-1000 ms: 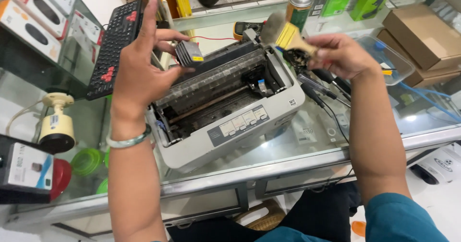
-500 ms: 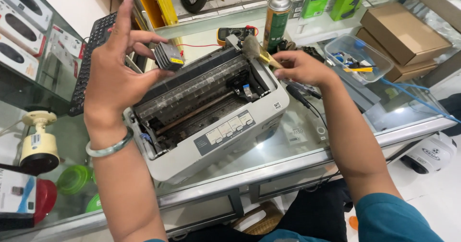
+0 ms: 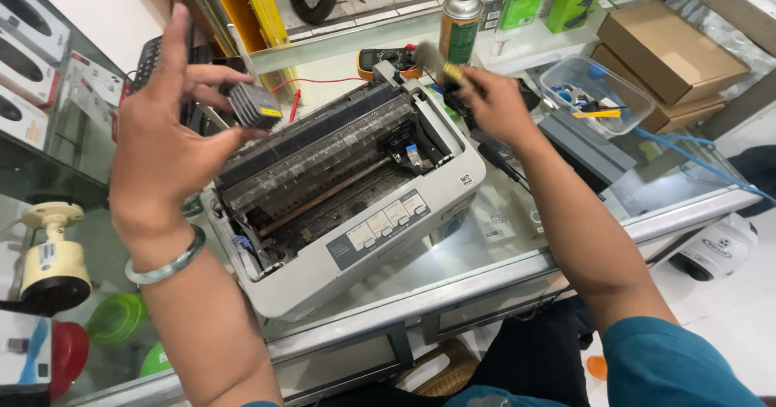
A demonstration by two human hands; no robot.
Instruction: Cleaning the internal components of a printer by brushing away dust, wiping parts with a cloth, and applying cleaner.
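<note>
L hand (image 3: 162,152) pinches small grey part (image 3: 255,105) at fingertips – above printer (image 3: 347,189); R hand (image 3: 493,104) clamped on brush (image 3: 436,63).

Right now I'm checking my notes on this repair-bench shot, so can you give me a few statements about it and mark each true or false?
1. The left hand holds a small grey ribbed block up above the printer. True.
2. The printer's top cover is shut. False: it is off or open, and the rollers and a metal rod inside show.
3. The right hand holds a brush near the back right corner of the printer. True.
4. A spray can lies on its side on the printer. False: it stands upright behind the printer.
5. The clear plastic tub sits left of the printer. False: it is to the right, by the cardboard boxes.
</note>
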